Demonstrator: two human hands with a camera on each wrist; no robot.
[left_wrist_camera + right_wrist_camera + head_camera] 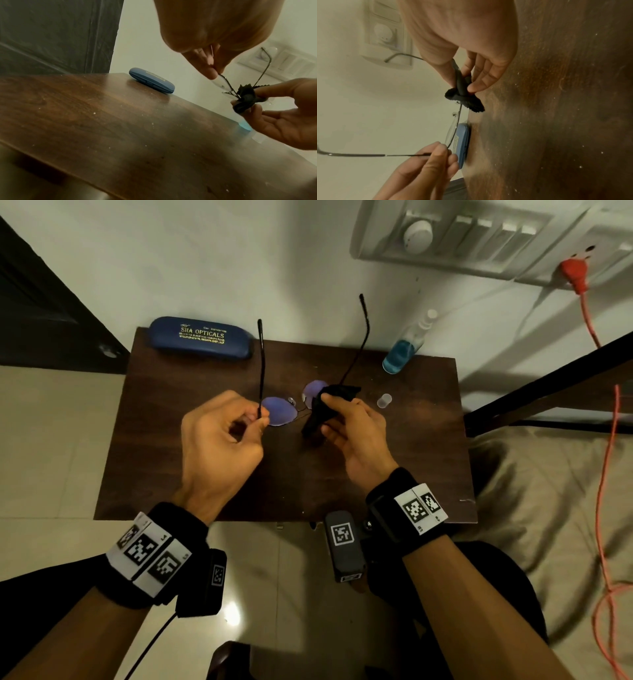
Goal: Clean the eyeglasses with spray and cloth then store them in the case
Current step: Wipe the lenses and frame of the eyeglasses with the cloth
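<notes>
1. Fingertips of the left hand (219, 436) pinch the eyeglasses (279, 414) at the hinge corner of one lens; the right hand (356, 433) pinches a black cloth (329, 405) folded over the other lens.
2. Held above the brown table (205, 474), the glasses have thin dark wire temples spread open and pointing away, with lenses that glint violet.
3. Wiping looks under way; spraying seems done, since the spray bottle (402, 354) stands uncapped, its clear cap (384, 400) near it.
4. Left to do: finish both lenses, fold the temples, and open the shut blue case (200, 337) at the table's far edge.
</notes>
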